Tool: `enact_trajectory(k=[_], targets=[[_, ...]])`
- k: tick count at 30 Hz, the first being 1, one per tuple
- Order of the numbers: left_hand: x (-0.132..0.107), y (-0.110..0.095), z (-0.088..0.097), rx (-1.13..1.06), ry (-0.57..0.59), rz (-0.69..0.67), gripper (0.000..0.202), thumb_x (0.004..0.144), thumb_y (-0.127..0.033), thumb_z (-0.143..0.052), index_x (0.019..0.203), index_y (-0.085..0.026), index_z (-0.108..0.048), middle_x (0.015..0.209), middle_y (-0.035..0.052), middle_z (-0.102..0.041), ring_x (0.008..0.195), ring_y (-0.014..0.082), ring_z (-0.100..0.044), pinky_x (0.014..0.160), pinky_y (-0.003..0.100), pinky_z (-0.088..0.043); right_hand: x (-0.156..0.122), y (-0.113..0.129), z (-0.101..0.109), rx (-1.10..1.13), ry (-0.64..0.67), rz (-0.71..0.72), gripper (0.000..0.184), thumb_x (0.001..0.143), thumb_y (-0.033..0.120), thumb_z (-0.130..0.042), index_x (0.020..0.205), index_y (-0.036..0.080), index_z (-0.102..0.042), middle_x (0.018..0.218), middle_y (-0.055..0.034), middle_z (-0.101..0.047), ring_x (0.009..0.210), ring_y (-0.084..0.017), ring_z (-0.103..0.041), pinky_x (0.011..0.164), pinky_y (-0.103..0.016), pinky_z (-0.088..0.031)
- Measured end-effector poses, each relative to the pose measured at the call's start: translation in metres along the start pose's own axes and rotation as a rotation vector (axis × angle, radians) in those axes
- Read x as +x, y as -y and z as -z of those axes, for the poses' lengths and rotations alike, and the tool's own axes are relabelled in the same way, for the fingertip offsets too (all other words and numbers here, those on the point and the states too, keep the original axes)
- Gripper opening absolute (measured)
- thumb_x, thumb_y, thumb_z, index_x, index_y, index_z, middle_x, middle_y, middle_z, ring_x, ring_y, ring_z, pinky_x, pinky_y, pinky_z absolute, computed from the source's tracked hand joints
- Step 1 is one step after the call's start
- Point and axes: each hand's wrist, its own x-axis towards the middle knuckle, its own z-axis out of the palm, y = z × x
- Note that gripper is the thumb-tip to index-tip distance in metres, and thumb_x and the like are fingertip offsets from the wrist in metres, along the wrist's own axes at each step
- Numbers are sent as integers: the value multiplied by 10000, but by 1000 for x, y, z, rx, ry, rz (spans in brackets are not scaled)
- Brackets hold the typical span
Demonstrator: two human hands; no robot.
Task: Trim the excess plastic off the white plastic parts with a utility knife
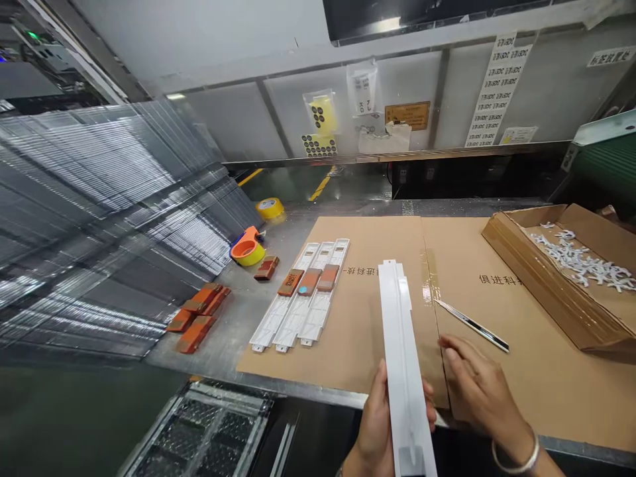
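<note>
My left hand (375, 417) grips a long white plastic strip (403, 358), its fingers wrapped round the lower part. The strip stands tilted up toward me, with a ridge along its length and a notched far end. To its right, my right hand (479, 384) hovers over the cardboard with loosely bent fingers; nothing shows in it. A utility knife (472, 324) lies just beyond that hand. Left of the held strip, three similar white strips (303, 318) lie side by side, with reddish-brown blocks (309, 281) across them.
Flat cardboard (362, 358) covers the bench. An open carton (551, 298) of small white plastic pieces (581, 258) stands at right. More brown blocks (199, 318), a tape dispenser (247, 248) and a yellow tape roll (269, 208) lie at left, near ribbed translucent sheeting (124, 192).
</note>
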Motion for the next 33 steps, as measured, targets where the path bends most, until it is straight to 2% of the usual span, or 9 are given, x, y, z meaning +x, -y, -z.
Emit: enact_trajectory(k=[3,6,9,13,21,24,27,31,33], targets=[[-1,6,-3,-19,2,-36,739,819,-701,-356,853,-39,-683,628,130,-647,532,160,-587,525,233,-431,-2,39,-2,377,107,-123,336,963,390,-349,1193,220,-525,1114,-41,-645,996,-148,-615,823,-241,-519],[-2,11,-6,-122,85,-113,564,828,-583,-498,1076,-103,-658,963,146,-683,830,245,-640,768,324,-484,0,62,-7,666,171,-263,421,908,461,-450,1237,200,-471,1138,-70,-628,951,-181,-623,780,-275,-523],[-3,15,-6,-138,104,-197,509,826,-522,-557,1154,-139,-627,1168,130,-622,1124,300,-529,1009,396,-371,2,68,-13,711,184,-360,409,873,498,-494,1141,189,-493,990,-56,-659,799,-176,-633,686,-267,-513],[-2,20,-2,-147,34,-199,495,820,-509,-578,1156,-149,-627,1158,115,-632,1208,300,-463,1065,391,-318,1,66,-13,676,190,-398,375,908,496,-405,1085,187,-524,936,-58,-661,752,-179,-624,643,-265,-496],[-1,20,-2,-238,84,-124,442,874,-477,-493,1131,-151,-644,1101,114,-650,1046,273,-570,957,354,-411,-1,62,-8,653,145,-346,402,944,451,-342,1156,188,-561,1098,-78,-626,994,-204,-584,829,-282,-481],[0,16,-5,-184,34,-64,538,879,-547,-425,994,-97,-695,975,137,-670,820,236,-627,759,313,-485,-2,60,-9,767,165,-430,442,935,499,-354,1162,181,-561,771,-30,-635,676,-171,-617,630,-275,-521],[0,10,-10,-117,-30,-28,691,888,-616,-291,845,-55,-692,783,122,-652,573,164,-586,541,256,-448,-3,54,-10,871,140,-569,490,928,552,-330,1167,176,-535,541,43,-523,395,-130,-501,393,-248,-439],[-3,-1,-14,-136,-60,17,698,906,-599,-231,791,-55,-654,642,81,-604,530,128,-566,529,213,-428,-2,41,-6,758,-61,-527,415,919,534,-392,831,182,-594,747,-39,-641,697,-144,-599,646,-244,-490],[-4,-7,-14,-133,-75,30,680,905,-600,-233,807,-67,-642,638,81,-608,533,129,-572,521,205,-420,-3,36,-4,745,-73,-531,441,919,530,-400,691,188,-559,672,-30,-616,651,-134,-564,620,-231,-463]])
